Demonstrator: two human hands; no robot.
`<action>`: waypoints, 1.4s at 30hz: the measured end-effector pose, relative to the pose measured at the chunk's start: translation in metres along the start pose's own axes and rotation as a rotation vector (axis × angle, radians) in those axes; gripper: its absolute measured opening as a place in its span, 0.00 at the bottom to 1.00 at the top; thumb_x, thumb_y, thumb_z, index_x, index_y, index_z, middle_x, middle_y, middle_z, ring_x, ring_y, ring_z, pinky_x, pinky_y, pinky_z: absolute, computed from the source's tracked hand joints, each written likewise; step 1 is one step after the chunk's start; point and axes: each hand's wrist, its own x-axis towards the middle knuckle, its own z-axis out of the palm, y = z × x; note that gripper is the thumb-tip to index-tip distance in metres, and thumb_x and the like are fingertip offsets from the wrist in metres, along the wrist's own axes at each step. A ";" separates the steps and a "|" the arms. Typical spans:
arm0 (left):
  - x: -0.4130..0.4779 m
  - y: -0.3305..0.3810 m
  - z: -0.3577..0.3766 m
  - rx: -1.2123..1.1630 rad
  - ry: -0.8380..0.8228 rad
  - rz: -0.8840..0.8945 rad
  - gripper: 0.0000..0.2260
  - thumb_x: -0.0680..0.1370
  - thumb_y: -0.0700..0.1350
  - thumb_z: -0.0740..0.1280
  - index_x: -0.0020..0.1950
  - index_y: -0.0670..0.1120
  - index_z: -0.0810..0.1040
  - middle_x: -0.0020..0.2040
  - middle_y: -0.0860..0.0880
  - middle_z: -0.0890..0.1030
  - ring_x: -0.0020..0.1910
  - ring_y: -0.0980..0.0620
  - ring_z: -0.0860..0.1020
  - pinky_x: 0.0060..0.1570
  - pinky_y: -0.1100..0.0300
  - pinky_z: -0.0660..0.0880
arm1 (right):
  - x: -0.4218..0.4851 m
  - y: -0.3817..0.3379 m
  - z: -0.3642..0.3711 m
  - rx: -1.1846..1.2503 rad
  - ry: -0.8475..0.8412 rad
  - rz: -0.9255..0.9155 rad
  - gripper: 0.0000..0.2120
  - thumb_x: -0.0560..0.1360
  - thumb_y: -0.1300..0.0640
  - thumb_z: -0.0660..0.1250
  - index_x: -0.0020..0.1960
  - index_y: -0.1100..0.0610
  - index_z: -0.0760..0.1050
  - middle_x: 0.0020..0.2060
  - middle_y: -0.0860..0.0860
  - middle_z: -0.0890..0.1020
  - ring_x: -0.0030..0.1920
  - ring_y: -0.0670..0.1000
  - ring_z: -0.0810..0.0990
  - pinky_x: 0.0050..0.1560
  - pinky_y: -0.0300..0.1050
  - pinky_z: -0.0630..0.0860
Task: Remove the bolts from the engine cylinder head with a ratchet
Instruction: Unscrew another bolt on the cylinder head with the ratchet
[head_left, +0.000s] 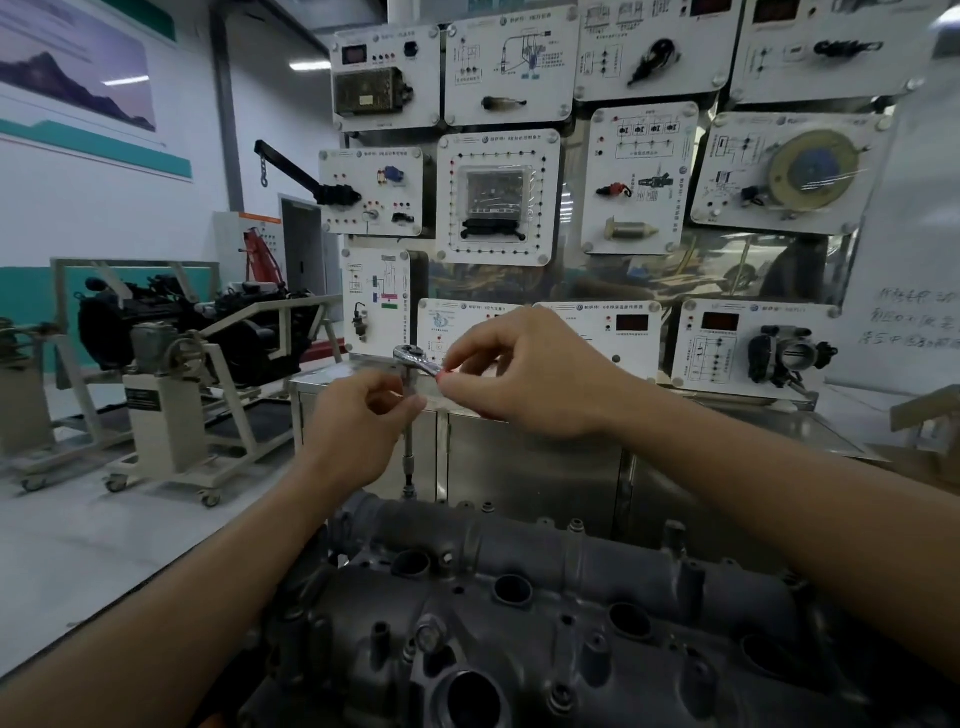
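Ratchet (410, 356) stands above the far edge of the engine cylinder head (519, 597). It is joined to a long extension bar (409, 457) that runs straight down to a bolt (409, 493) at that edge. Whether the socket is seated on the bolt is too small to confirm.

Right hand (530, 374): fingers curled round the red-gripped handle, pinching it close to the tool's head.

Left hand (358, 421): fingers and thumb closed round the top of the extension bar, steadying it.

Assessment: the tool is rigid steel and looks light enough for one hand, but the tall bar will likely tip off the bolt if unsupported. Take hold at the handle end for leverage and near the top of the bar for support. The casting appears heavy and stiff and should not shift. A further hex bolt (431, 636) sits in the near face.
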 end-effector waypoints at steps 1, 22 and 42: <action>0.000 0.000 0.001 0.005 -0.041 0.015 0.04 0.79 0.44 0.72 0.52 0.47 0.82 0.40 0.49 0.84 0.42 0.49 0.83 0.48 0.48 0.81 | 0.000 0.005 -0.004 0.028 -0.030 0.009 0.07 0.75 0.53 0.74 0.50 0.55 0.85 0.38 0.48 0.86 0.33 0.40 0.81 0.33 0.30 0.74; -0.006 0.008 0.002 -0.098 -0.115 0.027 0.10 0.83 0.36 0.62 0.50 0.50 0.79 0.42 0.49 0.85 0.41 0.53 0.85 0.46 0.60 0.80 | 0.005 0.068 0.012 -0.307 0.125 0.156 0.14 0.78 0.56 0.67 0.63 0.56 0.78 0.54 0.51 0.82 0.52 0.50 0.77 0.52 0.42 0.69; -0.006 0.014 -0.005 -0.085 -0.116 0.038 0.07 0.78 0.35 0.69 0.54 0.44 0.81 0.43 0.50 0.85 0.44 0.54 0.83 0.47 0.58 0.79 | -0.012 0.004 0.036 -0.103 0.243 -0.416 0.03 0.75 0.63 0.71 0.46 0.61 0.84 0.47 0.51 0.84 0.47 0.50 0.81 0.47 0.52 0.78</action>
